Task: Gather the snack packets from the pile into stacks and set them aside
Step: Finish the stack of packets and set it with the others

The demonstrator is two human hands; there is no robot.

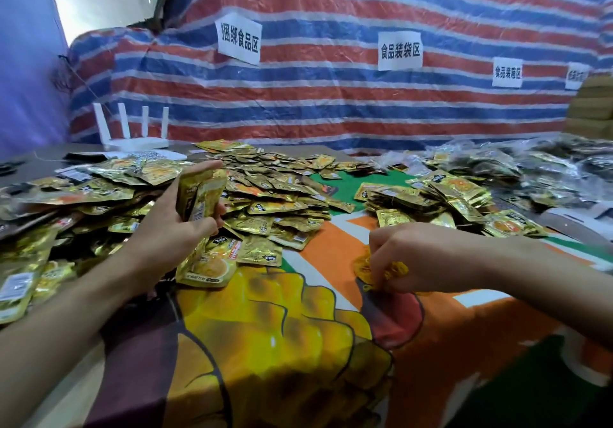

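Now: two hands sorting gold snack packets at a counter

Head view: the left hand [172, 228] curls around a small stack of gold packets [202, 192], holding it upright over the near edge of the big pile [275, 202]. That pile spreads across the left and middle of the counter [331, 255], which is covered in a bright printed cloth. The right hand [408, 255] is low over the cloth, fingers pinching a small yellow-orange item [381, 270] too blurred to identify. A second heap [447, 195] of gold packets lies beyond it. Behind stand a white router [132, 135] and a striped tarp [331, 102] with paper signs [238, 38].
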